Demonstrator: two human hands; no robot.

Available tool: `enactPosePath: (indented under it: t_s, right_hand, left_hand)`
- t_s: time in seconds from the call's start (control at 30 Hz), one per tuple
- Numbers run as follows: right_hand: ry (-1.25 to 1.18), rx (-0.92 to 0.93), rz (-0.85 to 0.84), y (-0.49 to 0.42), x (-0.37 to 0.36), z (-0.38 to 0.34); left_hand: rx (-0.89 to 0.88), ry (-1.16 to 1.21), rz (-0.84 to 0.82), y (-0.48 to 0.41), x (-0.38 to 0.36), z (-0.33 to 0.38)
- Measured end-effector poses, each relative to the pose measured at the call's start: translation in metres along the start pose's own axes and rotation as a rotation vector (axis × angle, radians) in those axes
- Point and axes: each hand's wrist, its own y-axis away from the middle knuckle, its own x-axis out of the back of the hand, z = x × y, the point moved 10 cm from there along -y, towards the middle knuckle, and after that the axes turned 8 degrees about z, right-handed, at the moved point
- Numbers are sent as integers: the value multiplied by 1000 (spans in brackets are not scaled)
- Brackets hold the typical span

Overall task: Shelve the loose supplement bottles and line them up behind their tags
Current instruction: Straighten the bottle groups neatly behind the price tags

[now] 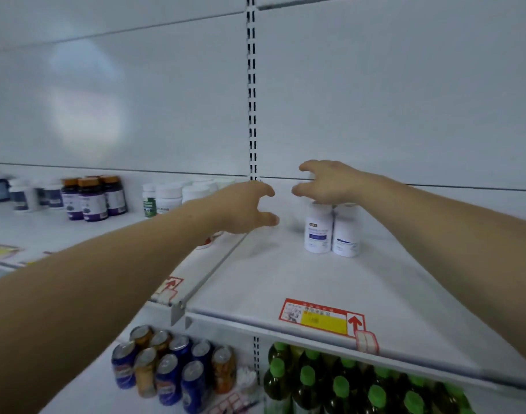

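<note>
Two white supplement bottles (332,230) with blue labels stand side by side on the right shelf (285,276), well back from its red and yellow price tag (323,317). My right hand (327,182) hovers just above their caps, fingers spread, holding nothing. My left hand (246,207) reaches over the divider between the two shelves, fingers apart and empty. A white bottle with a red mark (208,242) peeks out under my left wrist. On the left shelf stand white-capped bottles (172,197) and purple bottles with orange caps (92,198).
Dark blue and white bottles (25,194) stand at the far left. A slotted upright (251,94) splits the white back panel. Below are drink cans (172,369) and green-capped bottles (345,383). Another red tag (169,286) sits on the left shelf edge.
</note>
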Motion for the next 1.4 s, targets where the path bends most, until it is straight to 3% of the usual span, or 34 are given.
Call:
enactPosePath:
  t_s: [0.17, 0.33, 0.53, 0.77, 0.9, 1.13, 1.4]
  right_hand:
    - [13, 78, -30, -17, -27, -56]
    - [46, 103, -56, -31, -56, -105]
    - [-42, -5, -31, -41, -79, -147]
    - [-35, -131, -18, -43, -94, -157]
    - [-95, -146, 0, -44, -93, -158]
    - [-177, -229, -27, -42, -91, -142]
    - [-266, -192, -18, -44, -98, -147]
  left_hand:
    - [88, -87, 50, 22, 37, -73]
    - [223, 50, 73, 36, 55, -151]
    - [221, 289, 17, 30, 44, -208]
    - [155, 671, -162, 7, 10, -209]
    - [138, 747, -240, 4, -5, -203]
    - [128, 814, -238, -1, -13, -201]
    - [127, 981, -310, 0, -21, -192]
